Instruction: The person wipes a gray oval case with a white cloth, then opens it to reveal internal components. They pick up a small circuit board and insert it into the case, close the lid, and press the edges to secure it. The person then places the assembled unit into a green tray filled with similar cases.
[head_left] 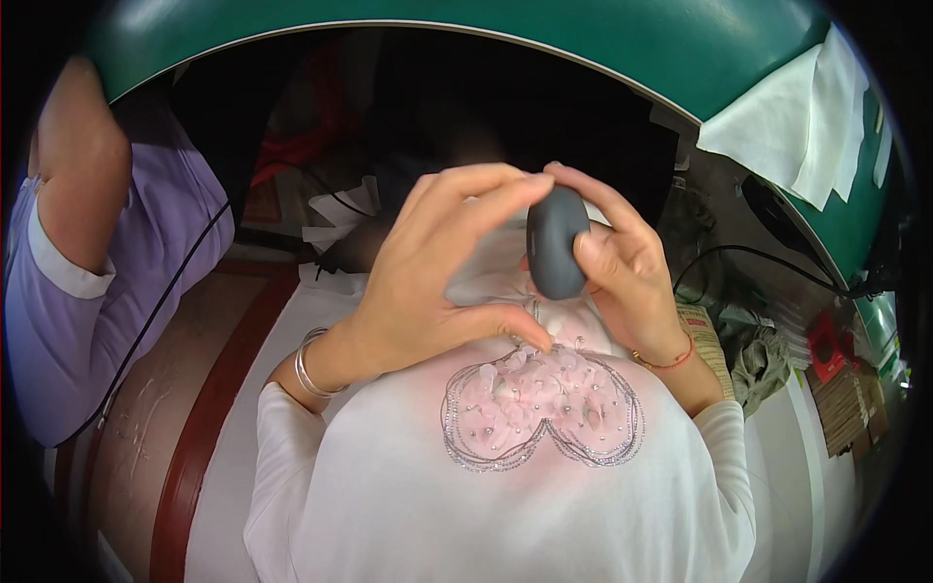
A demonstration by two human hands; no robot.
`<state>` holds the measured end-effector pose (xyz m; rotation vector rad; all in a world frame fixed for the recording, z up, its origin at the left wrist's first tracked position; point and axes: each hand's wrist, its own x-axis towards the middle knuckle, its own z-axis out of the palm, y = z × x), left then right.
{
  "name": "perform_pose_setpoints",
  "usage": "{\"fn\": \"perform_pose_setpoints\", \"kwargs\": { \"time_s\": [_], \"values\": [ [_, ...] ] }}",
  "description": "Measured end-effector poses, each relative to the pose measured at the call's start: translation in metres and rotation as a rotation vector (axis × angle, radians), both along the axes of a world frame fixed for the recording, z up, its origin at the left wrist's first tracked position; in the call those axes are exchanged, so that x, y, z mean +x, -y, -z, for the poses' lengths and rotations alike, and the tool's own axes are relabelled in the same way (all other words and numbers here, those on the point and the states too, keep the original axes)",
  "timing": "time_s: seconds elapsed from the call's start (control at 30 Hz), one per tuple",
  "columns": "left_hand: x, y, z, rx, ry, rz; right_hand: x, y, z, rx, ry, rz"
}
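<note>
A smooth dark grey rounded case (pixel 556 248), pebble-shaped, is held up in front of my chest. My right hand (pixel 627 257) grips it, with the thumb on its near right side and the other fingers curling over and behind it. My left hand (pixel 423 257) is curved into a wide C, its thumb far apart from its fingers. The left index fingertip meets the top of the case, while the thumb points at the shirt below. Just under both hands is my white shirt (pixel 418 496) with a pink flower and bead decoration (pixel 525 398).
A green table (pixel 622 49) curves across the far side, with white cloth pieces (pixel 792 117) over its right edge. At left sits a person in a lilac garment (pixel 175 194). A black cable (pixel 160 301) hangs there. Crumpled cloth (pixel 758 369) and a red item (pixel 826 345) lie at right.
</note>
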<state>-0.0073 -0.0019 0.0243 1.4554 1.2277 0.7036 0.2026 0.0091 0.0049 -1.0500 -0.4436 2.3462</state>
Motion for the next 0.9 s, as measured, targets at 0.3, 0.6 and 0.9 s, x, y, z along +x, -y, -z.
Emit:
{"fn": "perform_pose_setpoints", "kwargs": {
  "time_s": [0.3, 0.6, 0.9],
  "values": [
    [0.005, -0.004, 0.013, 0.474, -0.128, 0.208, 0.004, 0.006, 0.002, -0.007, 0.089, -0.116],
    [0.017, -0.036, -0.026, 0.353, 0.008, 0.107, 0.017, -0.017, -0.023, 0.665, 0.273, -0.172],
    [0.015, -0.025, -0.025, 0.211, 0.101, -0.035, 0.008, -0.017, -0.03, 0.787, 0.363, 0.008]
  ]
}}
